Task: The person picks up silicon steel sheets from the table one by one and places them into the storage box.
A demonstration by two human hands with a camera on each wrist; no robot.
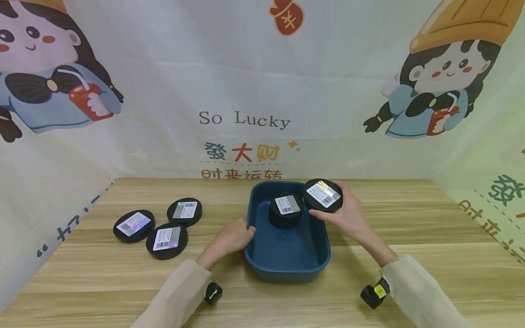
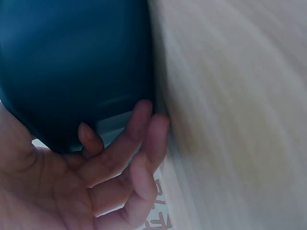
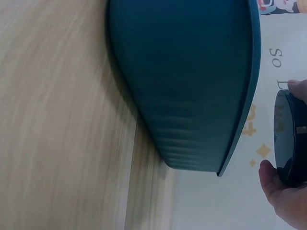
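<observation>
A deep blue plastic bin (image 1: 287, 253) stands on the table in the head view. My left hand (image 1: 233, 236) grips its left rim, thumb over the edge; in the left wrist view the fingers (image 2: 156, 136) lie against the bin's outer wall (image 2: 76, 57). My right hand (image 1: 346, 214) holds a flat black round container (image 1: 323, 196) with a shiny white label, raised at the bin's right rim. In the right wrist view, thumb and fingers pinch this container (image 3: 300, 139) by its edge. Inside the bin, toward the back, sits another labelled black round container (image 1: 286, 210).
Left of the bin, three similar black round containers lie label up: one at the left (image 1: 134, 226), one behind (image 1: 184, 212) and one in front (image 1: 167, 240). A printed cloth (image 1: 164, 136) hangs behind the wooden table (image 1: 102, 282) and along its sides.
</observation>
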